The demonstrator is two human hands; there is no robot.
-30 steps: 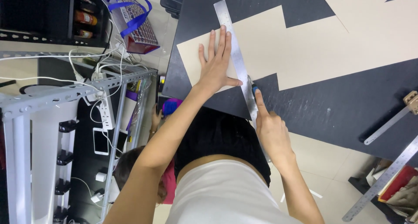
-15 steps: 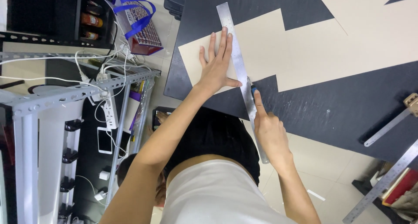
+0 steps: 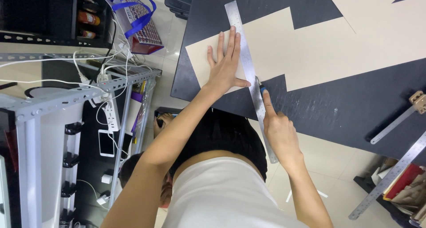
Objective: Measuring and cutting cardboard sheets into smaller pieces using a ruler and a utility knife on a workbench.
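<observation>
Surface: dark cutting mat (image 3: pixel 337 104) under beige board (image 3: pixel 284 50).
Ruler: long steel ruler (image 3: pixel 248 72), lying on board.
Left hand (image 3: pixel 225 66): fingers spread flat, pressing ruler and board.
Right hand (image 3: pixel 278 130): fist clamped on knife (image 3: pixel 262 89), forefinger extended along it, beside ruler's edge.
</observation>
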